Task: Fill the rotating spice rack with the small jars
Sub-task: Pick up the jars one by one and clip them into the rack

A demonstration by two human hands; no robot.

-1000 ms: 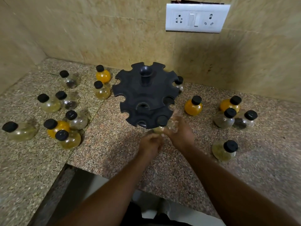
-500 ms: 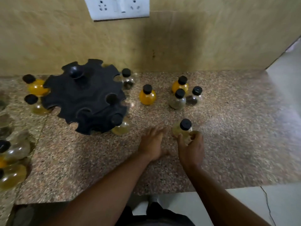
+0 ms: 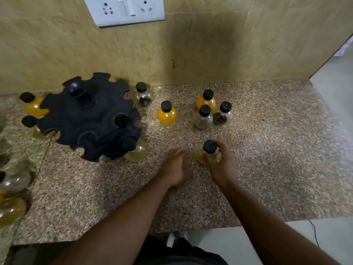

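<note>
Your right hand (image 3: pixel 219 165) had its fingers (image 3: pixel 208 157) wrapped around a jar (image 3: pixel 205 153) standing upright on the counter (image 3: pixel 267 150), right of the rack (image 3: pixel 89 119). Your left hand (image 3: pixel 176 167) lay loosely open and empty, between jar and rack, holding nothing. The rack's near empty slots lay to the left of the jar, so I judge your right hand had to carry it leftward, neck upright, past one jar (image 3: pixel 134 152) already seated
</note>
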